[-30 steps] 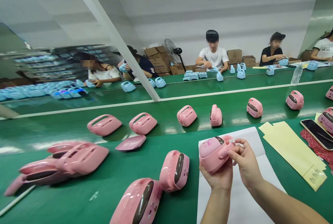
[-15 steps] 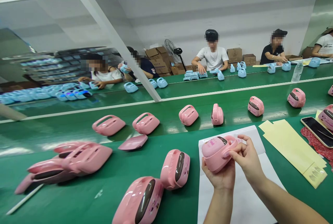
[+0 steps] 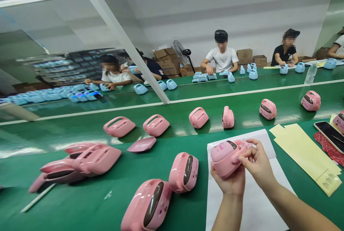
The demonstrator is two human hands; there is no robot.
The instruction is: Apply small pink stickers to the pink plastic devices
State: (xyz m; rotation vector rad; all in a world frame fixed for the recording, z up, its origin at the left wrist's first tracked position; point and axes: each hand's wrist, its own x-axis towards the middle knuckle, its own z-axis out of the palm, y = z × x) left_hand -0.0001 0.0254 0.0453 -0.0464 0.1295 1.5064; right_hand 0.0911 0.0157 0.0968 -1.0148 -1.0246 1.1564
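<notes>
My left hand [image 3: 233,184] is closed around the underside of a pink plastic handled case [image 3: 224,163], holding it tilted above a white sheet of paper [image 3: 224,209]. Pink print shows on its pale front, beside a dark window strip. My right hand [image 3: 259,164] is closed at the case's handle, thumb against the near side and index finger beyond it. Whether a small thing also sits between those fingertips, I cannot tell. Two more pink cases, one [image 3: 184,173] behind the other [image 3: 147,206], stand left of the paper.
Stacked pink shells [image 3: 99,157] and a flat pink panel [image 3: 142,145] lie leftward. Pink cases line the green belt [image 3: 182,116]. Yellow sticker sheets [image 3: 303,148] and a phone [image 3: 329,134] lie at right. Across the belt, several people handle blue cases; a bottle [image 3: 311,73] stands there.
The whole view has shifted slightly, so most things appear a little farther right. Both hands keep their hold on the pink case, with hardly any change in grip.
</notes>
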